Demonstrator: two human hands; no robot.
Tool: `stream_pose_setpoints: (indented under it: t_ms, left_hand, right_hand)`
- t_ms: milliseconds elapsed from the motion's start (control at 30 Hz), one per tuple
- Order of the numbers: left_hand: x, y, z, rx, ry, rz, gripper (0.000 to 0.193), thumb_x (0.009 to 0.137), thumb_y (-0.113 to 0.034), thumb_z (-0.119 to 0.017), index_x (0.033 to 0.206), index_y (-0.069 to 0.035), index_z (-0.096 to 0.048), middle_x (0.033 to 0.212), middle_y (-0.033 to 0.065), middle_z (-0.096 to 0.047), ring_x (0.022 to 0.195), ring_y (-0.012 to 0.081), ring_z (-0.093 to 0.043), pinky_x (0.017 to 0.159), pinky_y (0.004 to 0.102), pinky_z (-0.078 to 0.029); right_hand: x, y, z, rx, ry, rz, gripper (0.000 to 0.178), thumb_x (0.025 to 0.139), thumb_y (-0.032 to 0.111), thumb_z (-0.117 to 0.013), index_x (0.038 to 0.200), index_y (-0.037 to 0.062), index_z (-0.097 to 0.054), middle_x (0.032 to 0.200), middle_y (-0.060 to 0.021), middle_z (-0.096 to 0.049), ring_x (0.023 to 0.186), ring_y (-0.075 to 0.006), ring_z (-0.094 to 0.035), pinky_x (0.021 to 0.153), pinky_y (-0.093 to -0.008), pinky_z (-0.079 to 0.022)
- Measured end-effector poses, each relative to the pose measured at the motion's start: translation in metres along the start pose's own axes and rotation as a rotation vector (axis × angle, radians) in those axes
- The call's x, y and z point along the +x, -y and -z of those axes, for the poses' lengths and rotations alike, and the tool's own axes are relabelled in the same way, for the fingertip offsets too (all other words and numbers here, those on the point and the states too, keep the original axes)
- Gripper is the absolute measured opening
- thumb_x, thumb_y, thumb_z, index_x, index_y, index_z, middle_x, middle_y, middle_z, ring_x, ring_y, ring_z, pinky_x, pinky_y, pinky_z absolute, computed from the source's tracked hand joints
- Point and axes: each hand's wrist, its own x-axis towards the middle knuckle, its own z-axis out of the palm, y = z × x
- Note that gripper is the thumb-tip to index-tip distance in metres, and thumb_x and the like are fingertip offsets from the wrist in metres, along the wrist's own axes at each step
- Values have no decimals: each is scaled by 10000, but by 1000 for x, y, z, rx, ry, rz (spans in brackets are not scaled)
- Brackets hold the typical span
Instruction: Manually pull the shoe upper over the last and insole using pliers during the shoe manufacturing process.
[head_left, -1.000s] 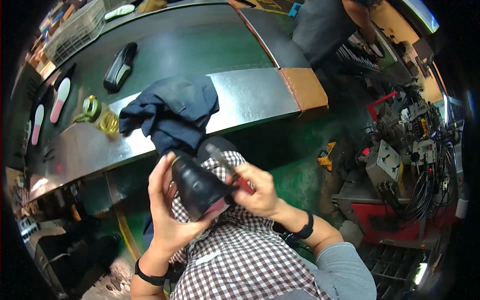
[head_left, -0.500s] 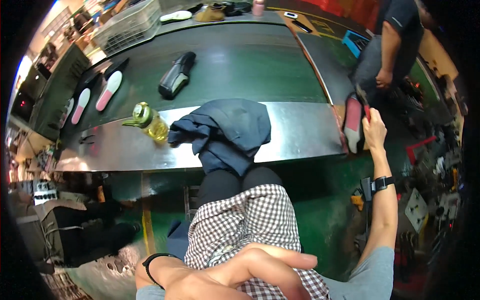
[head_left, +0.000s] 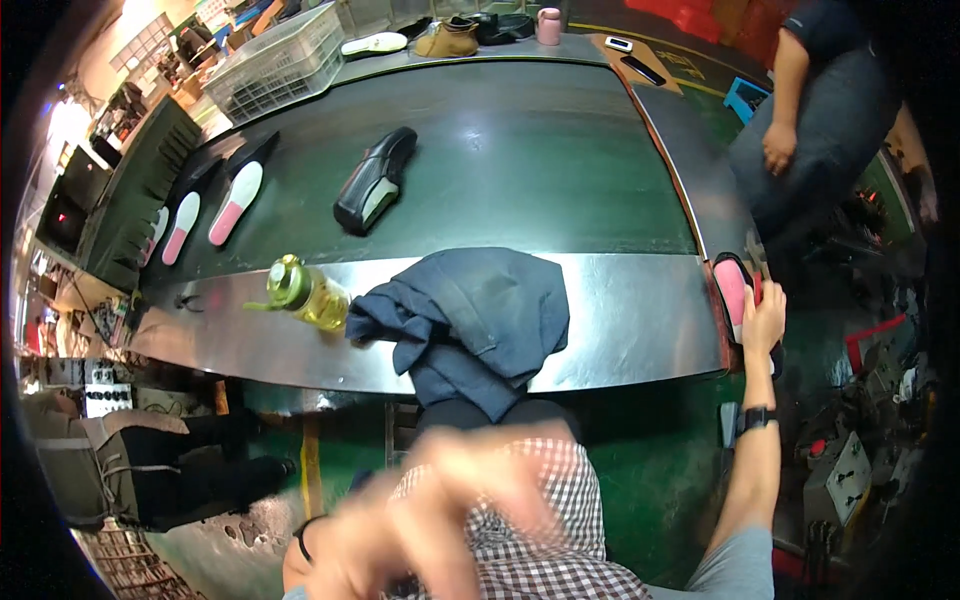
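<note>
At the bench's right end, my right hand [head_left: 765, 318] is closed around a red-handled tool [head_left: 757, 285] with a metal head. Right beside the tool is a shoe piece [head_left: 732, 283] with a pink and white sole side; whether my fingers also touch it, I cannot tell. My left hand [head_left: 430, 510] is smeared by motion above my lap, its fingers apart and nothing visible in them. Below it is the checked apron [head_left: 560, 480]. A dark blue cloth [head_left: 490, 310] hangs over the bench's front edge, nearest to my left hand.
The metal-edged bench [head_left: 640, 310] carries a green-capped bottle [head_left: 310, 295], a black shoe [head_left: 375, 180] and several pink-and-white-soled shoe pieces [head_left: 237, 205]. Behind stand a plastic crate [head_left: 280, 75] and a pink cup [head_left: 548, 27]. Another person [head_left: 815, 130] stands at the right; someone's dark-clothed legs [head_left: 190, 460] show at left.
My right hand, with the tool, has come lower and nearer in the picture, as has the shoe piece. The left hand has moved and blurred. The whole view has shifted; the other person's arm has moved.
</note>
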Motion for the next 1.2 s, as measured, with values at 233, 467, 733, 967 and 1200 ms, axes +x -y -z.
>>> stream_pose_setpoints:
  t_ms: [233,467,733,967,1200]
  left_hand:
    - [56,68,292,1704,-699,586,938,659,-356,-880,1409,22,-462,1411,251,-498,1320,375,-474,1098,448,-389]
    - [25,120,462,2177,-632,1431,1391,570,-232,-957,1582,-316,-7,1544,189,-276,1416,403,-306,1079,604,-344]
    - [3,114,489,2360,-583,1185,1365,558,-188,-932,1593,-255,-45,1249,141,-561,1224,319,-499,1013,481,-410]
    - [25,110,496,1260,-1031,1098,884,698,-384,-766,1449,-103,-395,1222,174,-622,1058,373,-614,926,457,-494]
    - [44,53,336,250,-860,1033,717,748,-519,-738,1299,-90,-576,1197,154,-632,1079,316,-621,931,494,-514]
  right_hand:
    - [-139,88,51,1344,-11,-725,285,1063,229,-461,821,78,-457,723,-30,-514,644,-132,-500,627,-287,-435]
    - [-217,137,123,1206,640,-564,215,838,101,-789,918,25,-604,892,-35,-612,822,-112,-585,757,-279,-500]
    - [-217,214,123,1245,563,-123,245,781,100,-784,960,-12,-660,1004,-161,-626,838,-321,-632,719,-379,-521]
    - [-212,219,108,1057,387,139,246,790,136,-787,883,-11,-613,865,-190,-600,745,-388,-610,640,-414,-512]
    - [-208,225,85,938,322,91,203,859,145,-704,887,-9,-574,853,-140,-569,763,-335,-622,649,-394,-510]
